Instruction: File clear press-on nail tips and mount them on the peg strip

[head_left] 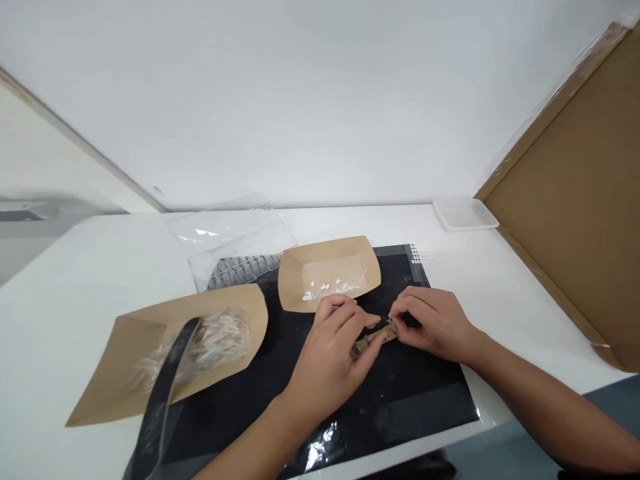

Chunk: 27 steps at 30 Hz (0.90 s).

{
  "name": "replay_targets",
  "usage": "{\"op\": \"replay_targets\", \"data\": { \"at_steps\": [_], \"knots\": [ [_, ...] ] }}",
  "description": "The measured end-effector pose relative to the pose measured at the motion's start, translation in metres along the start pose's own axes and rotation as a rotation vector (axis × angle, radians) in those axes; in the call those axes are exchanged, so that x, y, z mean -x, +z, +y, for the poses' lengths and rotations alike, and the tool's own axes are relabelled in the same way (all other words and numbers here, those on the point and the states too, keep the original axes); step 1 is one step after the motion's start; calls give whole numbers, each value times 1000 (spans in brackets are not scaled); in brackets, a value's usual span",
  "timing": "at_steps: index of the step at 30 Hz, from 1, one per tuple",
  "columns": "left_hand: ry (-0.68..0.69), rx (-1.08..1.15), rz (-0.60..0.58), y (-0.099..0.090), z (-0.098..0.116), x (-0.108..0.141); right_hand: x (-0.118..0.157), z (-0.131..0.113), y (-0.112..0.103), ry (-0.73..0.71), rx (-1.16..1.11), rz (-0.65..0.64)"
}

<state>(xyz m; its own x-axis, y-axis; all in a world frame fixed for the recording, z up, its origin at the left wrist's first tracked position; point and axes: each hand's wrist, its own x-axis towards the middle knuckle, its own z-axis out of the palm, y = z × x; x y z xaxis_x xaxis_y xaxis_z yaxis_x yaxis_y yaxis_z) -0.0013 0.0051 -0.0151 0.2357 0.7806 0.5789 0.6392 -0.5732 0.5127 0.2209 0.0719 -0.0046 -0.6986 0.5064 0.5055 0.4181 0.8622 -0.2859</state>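
My left hand [330, 360] and my right hand [430, 327] meet over a black mat [400, 413]. Between them is a small tan strip with metal fittings [373, 340]. My left fingers wrap its near part, while my right fingertips pinch its far end, partly hiding it. Just behind my left hand, a kraft paper tray [325, 257] holds small white pieces [325, 289]. A larger kraft tray [250, 313] lies to the left, carrying a clear plastic bag [200, 350] of pale items.
A black strap [165, 380] crosses the larger tray. A clear plastic tray [235, 233] stands behind the mat, and a white plastic container [465, 215] sits at the back right. A brown cardboard panel [565, 200] rises beyond the white table's right side.
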Motion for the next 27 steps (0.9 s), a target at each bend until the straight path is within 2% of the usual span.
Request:
{"op": "replay_targets", "data": {
  "at_steps": [12,23,27],
  "knots": [
    [75,104,15,-2,2,-2,-1,-5,2,3,-69,7],
    [46,123,26,-2,3,-3,-1,-6,2,11,-105,-6],
    [32,114,32,-3,5,-5,-1,-7,1,39,-207,-12]
  ]
}}
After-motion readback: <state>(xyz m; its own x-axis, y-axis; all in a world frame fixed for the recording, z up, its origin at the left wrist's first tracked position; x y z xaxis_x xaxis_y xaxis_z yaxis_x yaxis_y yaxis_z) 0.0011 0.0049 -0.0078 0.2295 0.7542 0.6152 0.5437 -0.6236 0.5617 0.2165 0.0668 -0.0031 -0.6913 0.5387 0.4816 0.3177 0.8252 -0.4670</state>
